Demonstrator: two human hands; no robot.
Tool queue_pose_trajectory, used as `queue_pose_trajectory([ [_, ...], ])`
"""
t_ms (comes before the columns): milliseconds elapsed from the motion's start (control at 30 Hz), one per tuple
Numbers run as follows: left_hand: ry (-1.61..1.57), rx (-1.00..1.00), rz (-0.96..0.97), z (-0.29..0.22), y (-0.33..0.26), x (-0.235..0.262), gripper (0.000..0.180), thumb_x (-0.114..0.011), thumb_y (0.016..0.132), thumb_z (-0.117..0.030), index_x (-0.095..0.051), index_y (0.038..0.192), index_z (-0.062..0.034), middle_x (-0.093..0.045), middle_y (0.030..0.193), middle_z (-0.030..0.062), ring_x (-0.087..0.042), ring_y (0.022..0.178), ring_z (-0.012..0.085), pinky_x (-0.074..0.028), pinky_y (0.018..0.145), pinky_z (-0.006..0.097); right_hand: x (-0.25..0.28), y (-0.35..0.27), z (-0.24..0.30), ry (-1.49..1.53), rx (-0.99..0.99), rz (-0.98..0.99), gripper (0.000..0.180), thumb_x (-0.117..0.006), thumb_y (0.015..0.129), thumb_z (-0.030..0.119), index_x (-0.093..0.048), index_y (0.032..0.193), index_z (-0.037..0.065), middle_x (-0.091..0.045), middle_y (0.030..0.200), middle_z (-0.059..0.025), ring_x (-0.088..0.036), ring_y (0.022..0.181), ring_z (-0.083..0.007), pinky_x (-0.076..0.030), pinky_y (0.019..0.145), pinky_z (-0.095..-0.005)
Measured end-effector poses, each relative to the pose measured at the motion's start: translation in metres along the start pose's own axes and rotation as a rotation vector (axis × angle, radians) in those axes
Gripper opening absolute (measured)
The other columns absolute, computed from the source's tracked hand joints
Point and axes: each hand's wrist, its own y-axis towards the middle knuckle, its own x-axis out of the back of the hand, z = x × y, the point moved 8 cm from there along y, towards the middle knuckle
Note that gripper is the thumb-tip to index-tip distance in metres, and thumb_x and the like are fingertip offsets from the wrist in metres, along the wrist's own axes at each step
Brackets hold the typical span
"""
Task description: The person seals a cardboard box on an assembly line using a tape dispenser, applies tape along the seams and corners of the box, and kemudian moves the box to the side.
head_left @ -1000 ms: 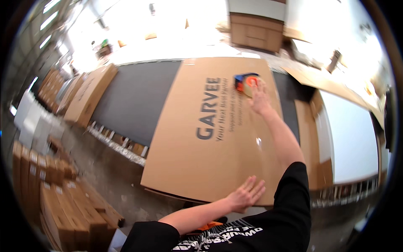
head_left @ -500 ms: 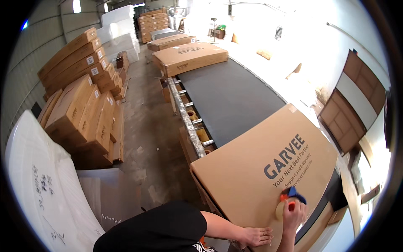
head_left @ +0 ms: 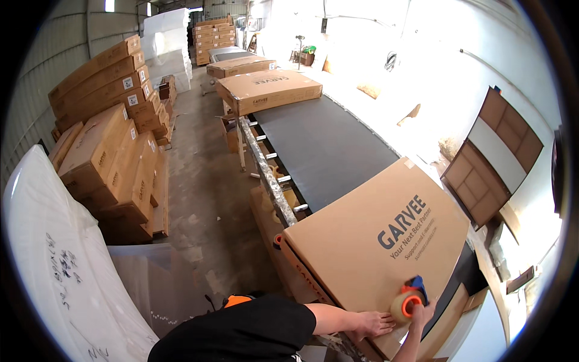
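Note:
A large flat brown cardboard box (head_left: pixel 344 241) with dark printing lies on the conveyor in front of me. My right hand (head_left: pixel 424 314) grips a tape dispenser (head_left: pixel 416 283) with a blue frame, an orange hub and a roll of tape, low over the box's near right part. Part of its handle is hidden by my fingers. Just left of the dispenser, my left hand (head_left: pixel 375 324) rests palm down on the box top near its close edge, fingers stretched out and holding nothing.
The dark conveyor belt (head_left: pixel 325 151) runs away from me, carrying another box (head_left: pixel 268 90) farther along. Stacked cartons (head_left: pixel 102 157) stand across the aisle at left. A white wrapped bundle (head_left: pixel 54 253) is close on my left. Cardboard panels (head_left: pixel 482 166) lean at right.
My right hand has brought the tape dispenser slightly nearer to me and turned it, so the orange hub shows more. My left hand remains flat on the box. The whole view has shifted slightly.

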Motion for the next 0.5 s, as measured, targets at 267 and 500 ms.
queue_pose_trajectory([
  [267,-0.109,-0.006,0.109,-0.001,-0.007,0.009,0.107,-0.073,0.056,-0.033,-0.03,0.143,0.0118,-0.031,0.151,0.0279,-0.032,0.141,0.0378,-0.019,0.12,0.047,0.113,-0.055,-0.017,1.372,-0.459,0.068,0.052,-0.057,0.09,0.028,-0.05,0.133,0.0,-0.065,0.117,-0.0123,-0.066,0.102,-0.0279,-0.056,0.082,-0.0384],
  [500,-0.054,0.06,0.071,0.001,-0.015,0.029,0.099,-0.073,0.06,-0.029,-0.033,0.142,0.0096,-0.036,0.15,0.0254,-0.034,0.14,0.0367,-0.021,0.12,0.046,0.142,-0.031,0.09,0.1,0.067,0.104,0.057,-0.059,0.069,0.012,-0.062,0.125,0.002,-0.065,0.116,-0.0177,-0.064,0.1,-0.0296,-0.05,0.089,-0.038],
])
